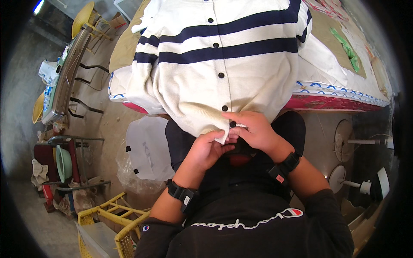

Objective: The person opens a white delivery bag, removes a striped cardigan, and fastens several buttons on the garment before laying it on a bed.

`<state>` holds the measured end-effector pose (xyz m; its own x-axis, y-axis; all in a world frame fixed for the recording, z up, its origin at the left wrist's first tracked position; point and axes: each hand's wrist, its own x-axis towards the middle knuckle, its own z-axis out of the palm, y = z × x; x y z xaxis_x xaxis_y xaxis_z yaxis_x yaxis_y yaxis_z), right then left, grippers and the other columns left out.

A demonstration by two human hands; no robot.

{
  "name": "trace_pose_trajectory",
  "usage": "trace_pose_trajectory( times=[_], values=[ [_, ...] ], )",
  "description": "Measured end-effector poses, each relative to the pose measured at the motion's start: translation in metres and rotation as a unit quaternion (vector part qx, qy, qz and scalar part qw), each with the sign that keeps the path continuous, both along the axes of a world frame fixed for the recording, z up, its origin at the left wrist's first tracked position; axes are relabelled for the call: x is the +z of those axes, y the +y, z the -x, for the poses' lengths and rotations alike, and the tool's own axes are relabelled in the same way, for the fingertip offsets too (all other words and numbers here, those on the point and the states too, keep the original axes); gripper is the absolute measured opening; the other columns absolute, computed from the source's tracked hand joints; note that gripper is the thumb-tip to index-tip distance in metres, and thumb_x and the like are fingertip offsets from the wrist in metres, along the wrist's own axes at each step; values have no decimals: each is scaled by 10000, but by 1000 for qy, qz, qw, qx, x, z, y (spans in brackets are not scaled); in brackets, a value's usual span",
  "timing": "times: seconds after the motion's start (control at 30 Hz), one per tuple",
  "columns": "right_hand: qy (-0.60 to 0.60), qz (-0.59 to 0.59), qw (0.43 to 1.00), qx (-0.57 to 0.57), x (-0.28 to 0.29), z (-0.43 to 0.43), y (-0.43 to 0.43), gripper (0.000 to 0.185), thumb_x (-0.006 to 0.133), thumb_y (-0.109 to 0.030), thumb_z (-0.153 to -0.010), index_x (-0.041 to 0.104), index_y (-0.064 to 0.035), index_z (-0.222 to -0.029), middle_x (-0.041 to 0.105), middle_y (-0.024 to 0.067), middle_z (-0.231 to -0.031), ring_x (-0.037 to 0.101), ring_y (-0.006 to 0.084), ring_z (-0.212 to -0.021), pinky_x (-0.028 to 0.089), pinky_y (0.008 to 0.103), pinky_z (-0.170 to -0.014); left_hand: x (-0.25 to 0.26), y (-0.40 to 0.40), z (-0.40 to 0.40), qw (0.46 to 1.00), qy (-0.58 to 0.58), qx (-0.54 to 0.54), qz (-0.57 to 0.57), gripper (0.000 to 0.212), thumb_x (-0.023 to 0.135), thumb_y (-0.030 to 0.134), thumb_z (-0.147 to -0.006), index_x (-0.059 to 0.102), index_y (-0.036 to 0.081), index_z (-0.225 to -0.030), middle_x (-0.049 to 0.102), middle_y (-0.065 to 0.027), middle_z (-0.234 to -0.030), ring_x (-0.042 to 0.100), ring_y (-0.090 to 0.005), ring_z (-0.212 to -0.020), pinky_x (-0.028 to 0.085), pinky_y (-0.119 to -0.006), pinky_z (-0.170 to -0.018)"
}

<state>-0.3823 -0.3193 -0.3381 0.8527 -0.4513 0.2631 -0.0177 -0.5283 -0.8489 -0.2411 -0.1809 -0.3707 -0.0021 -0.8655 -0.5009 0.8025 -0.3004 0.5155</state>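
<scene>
A cream knit cardigan (pixel 193 77) with navy stripes lies front up, spread from the bed's edge down over my knees. Dark round buttons run along its front band, and those in view above my hands look fastened. My left hand (pixel 209 148) pinches the bottom corner of the band between thumb and fingers. Beside the lowest button (pixel 232 124), my right hand (pixel 255 129) grips the band's other edge, with thumb and index finger on either side of that button. Whether this button sits through its hole cannot be told.
Behind the cardigan is a mattress (pixel 342 96) with a blue-patterned edge. A folding table (pixel 66 84) stands at left, above a chair holding a green basin (pixel 63 163). A yellow chair frame (pixel 113 209) is at lower left. Pedestal stands (pixel 343 140) are at right.
</scene>
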Motion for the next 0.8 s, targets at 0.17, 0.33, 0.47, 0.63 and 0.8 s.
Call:
trace_pose_trajectory(
  times=[0.17, 0.33, 0.47, 0.63, 0.8],
  values=[
    [-53, 118, 990, 56, -14, -7, -7, 203, 663, -67, -791, 701, -63, -990, 658, 106, -812, 626, 292, -766, 489, 372, -688, 4, 1, -3, 1000, -5, -4, -11, 320, 565, 221, -883, 624, -11, -1096, 670, -111, -982, 629, -226, -929, 482, -371, -858],
    [-49, 69, 996, -23, -22, -5, -6, 155, 671, -43, -806, 710, -71, -953, 652, 99, -798, 612, 263, -741, 476, 352, -652, 32, 17, -5, 999, -28, -7, 30, 267, 605, 192, -860, 624, -6, -1038, 667, -94, -939, 626, -207, -898, 485, -365, -816],
    [-27, 29, 998, -53, -21, -10, 0, 130, 665, -48, -801, 696, -53, -927, 645, 126, -770, 613, 319, -716, 487, 383, -652, 57, 28, -1, 787, -613, -34, 60, 332, 709, 131, -796, 579, 12, -1077, 628, -114, -938, 600, -254, -866, 468, -374, -823],
    [-33, -42, 995, -87, -21, -18, 5, 133, 630, -1, -807, 685, -38, -921, 651, 148, -783, 614, 305, -693, 474, 360, -619, 55, -2, -18, 531, -832, -18, 161, 563, 815, 151, -667, 526, 9, -1128, 566, -164, -996, 554, -374, -941, 454, -432, -830],
    [-3, -53, 992, -114, -12, -23, 8, 115, 629, -14, -815, 689, -30, -912, 647, 151, -758, 615, 288, -656, 475, 351, -605, 34, -14, -2, 460, -867, 77, 176, 454, 776, 80, -634, 524, 39, -1010, 566, -155, -947, 561, -350, -884, 457, -409, -772]
  ],
)
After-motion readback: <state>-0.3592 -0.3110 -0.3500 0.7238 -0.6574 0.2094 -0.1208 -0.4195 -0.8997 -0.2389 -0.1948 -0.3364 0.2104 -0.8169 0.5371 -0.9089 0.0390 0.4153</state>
